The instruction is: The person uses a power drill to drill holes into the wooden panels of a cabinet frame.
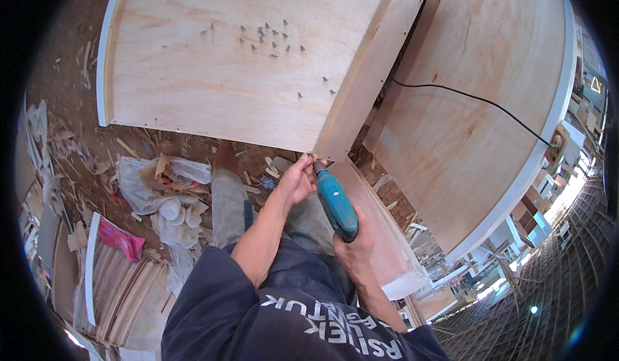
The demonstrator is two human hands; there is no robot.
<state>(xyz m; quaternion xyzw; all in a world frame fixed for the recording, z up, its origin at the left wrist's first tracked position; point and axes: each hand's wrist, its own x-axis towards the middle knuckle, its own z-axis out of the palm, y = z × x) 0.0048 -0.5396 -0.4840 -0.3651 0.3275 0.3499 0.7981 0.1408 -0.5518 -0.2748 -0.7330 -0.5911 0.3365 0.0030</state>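
My right hand (356, 243) is wrapped round the handle of a teal power drill (336, 201). The drill points away from me, its dark chuck near the front corner of a pale plywood panel (193, 84). Right beside the chuck, my left hand (298, 179) has its fingertips pinched together at the panel's corner. Whatever sits between those fingers is too small to make out. Farther back on the panel lie several small dark screws (261, 37), most of them in a loose cluster.
A second plywood piece (480, 103) stands to the right, crossed by a black cord (477, 97). Plastic bags (177, 200) and wood scraps litter the dirt floor at left. A pink packet (121, 237) rests on stacked boards (122, 290). A long wooden piece (377, 225) lies beside my right arm.
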